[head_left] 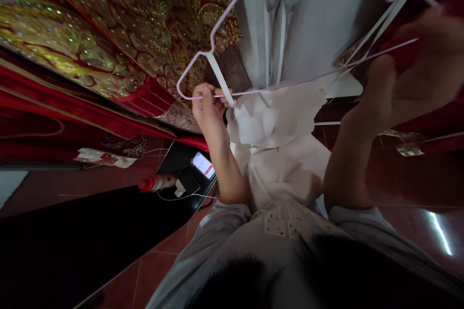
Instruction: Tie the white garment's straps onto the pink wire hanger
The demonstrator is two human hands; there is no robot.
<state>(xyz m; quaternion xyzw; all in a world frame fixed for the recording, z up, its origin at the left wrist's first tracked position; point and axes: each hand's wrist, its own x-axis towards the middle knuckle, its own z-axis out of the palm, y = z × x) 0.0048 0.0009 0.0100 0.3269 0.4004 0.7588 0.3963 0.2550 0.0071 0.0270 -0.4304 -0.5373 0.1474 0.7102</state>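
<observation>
A thin pale-lilac clothes hanger (221, 14) spans the upper part of the view. My left hand (208, 101) is closed on its lower bar near the left corner, fingertips by a white strap (219, 75) looped over the hanger. Below the bar hangs a white garment (271, 116), its folds falling toward my body. At the hanger's right end is my right hand (420, 63), smeared by motion. Its thumb points up beside the bar, and whether the fingers grip the hanger cannot be made out. Another white strap (387, 21) loops over that side.
Red garments with gold sequins (174, 14) hang close on the left. A black table (90, 236) stands lower left, bearing a lit phone (204, 165), a red-capped bottle (155, 183) and a cable. Grey-white cloth with ribbons (308, 24) hangs behind the hanger. Reddish tiles (159, 265) cover the floor.
</observation>
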